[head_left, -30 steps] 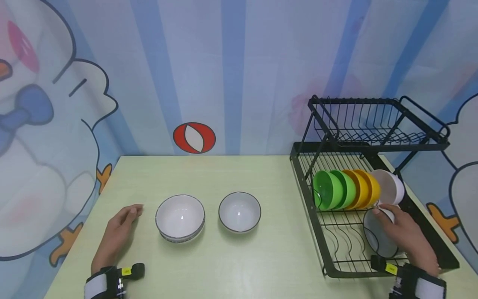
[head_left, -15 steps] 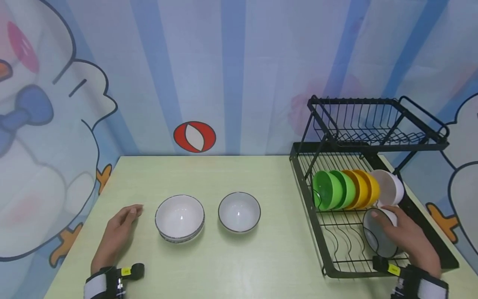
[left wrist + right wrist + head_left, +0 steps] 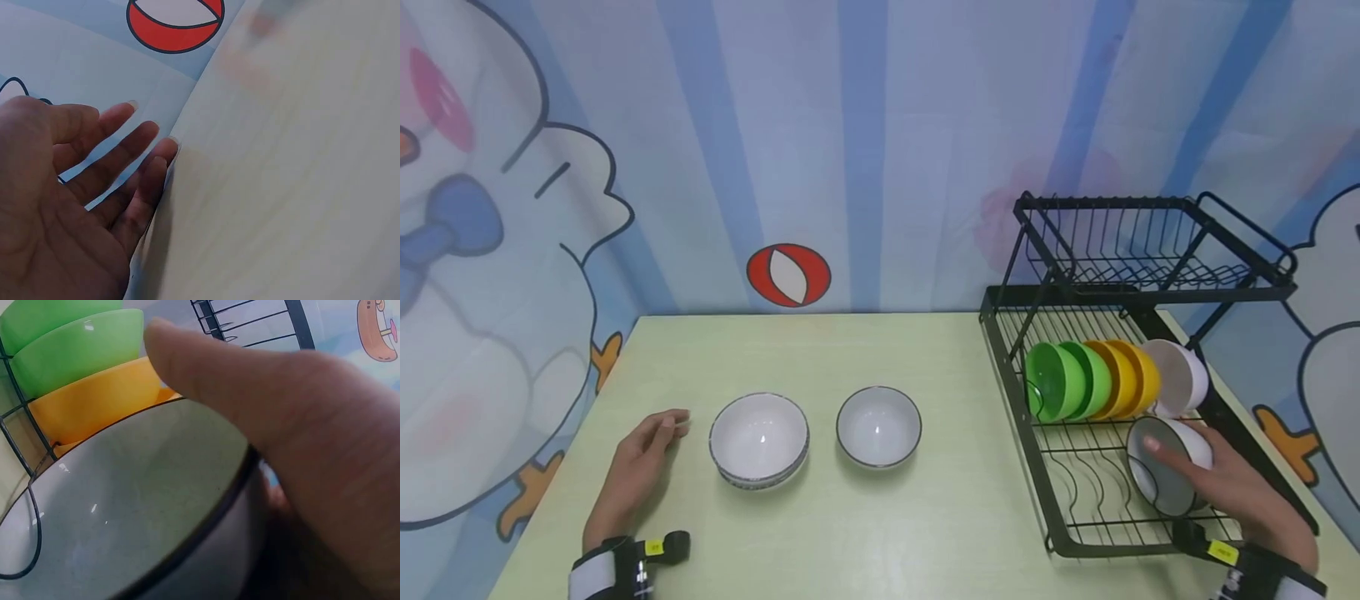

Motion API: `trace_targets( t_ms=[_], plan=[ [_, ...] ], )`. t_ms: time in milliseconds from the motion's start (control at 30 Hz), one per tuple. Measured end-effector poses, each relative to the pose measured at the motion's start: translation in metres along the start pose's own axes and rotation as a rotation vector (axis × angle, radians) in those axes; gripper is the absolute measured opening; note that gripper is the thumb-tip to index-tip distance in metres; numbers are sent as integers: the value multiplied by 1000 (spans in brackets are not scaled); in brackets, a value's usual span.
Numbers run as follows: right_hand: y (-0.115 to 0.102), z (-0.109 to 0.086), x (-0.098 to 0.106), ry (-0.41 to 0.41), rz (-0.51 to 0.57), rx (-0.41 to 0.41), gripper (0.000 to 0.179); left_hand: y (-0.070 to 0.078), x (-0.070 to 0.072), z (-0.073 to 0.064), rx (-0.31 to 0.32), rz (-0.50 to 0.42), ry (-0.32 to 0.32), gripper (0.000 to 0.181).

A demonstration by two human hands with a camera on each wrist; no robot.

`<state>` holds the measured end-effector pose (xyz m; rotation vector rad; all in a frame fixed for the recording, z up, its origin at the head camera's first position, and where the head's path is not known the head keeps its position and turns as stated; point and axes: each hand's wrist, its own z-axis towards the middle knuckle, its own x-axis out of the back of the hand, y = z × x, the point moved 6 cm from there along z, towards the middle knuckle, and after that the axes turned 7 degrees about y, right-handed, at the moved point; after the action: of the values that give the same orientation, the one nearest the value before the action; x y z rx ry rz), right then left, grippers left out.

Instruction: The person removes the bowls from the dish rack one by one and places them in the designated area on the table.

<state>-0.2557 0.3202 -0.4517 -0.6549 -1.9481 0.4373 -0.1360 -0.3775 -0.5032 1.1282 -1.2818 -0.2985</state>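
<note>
In the lower tier of the black dish rack (image 3: 1060, 533), a white bowl with a dark rim (image 3: 1157, 475) stands on its side, its hollow turned left. My right hand (image 3: 1247, 492) is at its right side, the thumb (image 3: 206, 375) stretched straight across the rim in the right wrist view. The other fingers are mostly hidden behind the bowl. My left hand (image 3: 638, 467) rests at the table's left, fingers loosely bent with nothing in them. Right of it are a stack of white bowls (image 3: 760, 437) and a single white bowl (image 3: 878, 427).
Behind the right hand's bowl, green bowls (image 3: 1056, 383), yellow bowls (image 3: 1123, 379) and a pinkish-white bowl (image 3: 1176, 379) stand in a row in the rack. The rack's upper tier (image 3: 1150, 250) overhangs the back. A printed curtain (image 3: 805, 150) hangs behind the table (image 3: 925, 533).
My right hand has shifted right and its fingers have slid off the bowl's top, baring more of its white outside. The bowl keeps its place. My left hand stays put.
</note>
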Motion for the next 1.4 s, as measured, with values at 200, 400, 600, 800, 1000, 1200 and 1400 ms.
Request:
trace_targets(
  t_ms=[200, 400, 600, 800, 1000, 1200, 1400],
  plan=[
    [-5, -3, 0, -21, 14, -12, 104, 11, 2, -2, -72, -23, 11, 69],
    [-8, -3, -3, 21, 33, -37, 111, 22, 4, -4, -154, 2, 41, 66],
    [-11, -6, 6, 133, 25, -44, 108, 31, 6, -6, -208, 50, 61, 62],
    [-13, -16, 16, 269, 124, -132, 112, 35, 5, -6, -219, 33, 56, 64],
    [-23, -24, 23, 358, 316, -128, 108, 31, 3, -4, -204, 30, 39, 65],
    [-32, -25, 22, 290, 521, -15, 97, 20, -3, -2, -124, 29, -28, 73],
    [-38, -25, 18, 175, 824, 94, 80, 21, -3, -3, -123, 39, -37, 74]
  ],
)
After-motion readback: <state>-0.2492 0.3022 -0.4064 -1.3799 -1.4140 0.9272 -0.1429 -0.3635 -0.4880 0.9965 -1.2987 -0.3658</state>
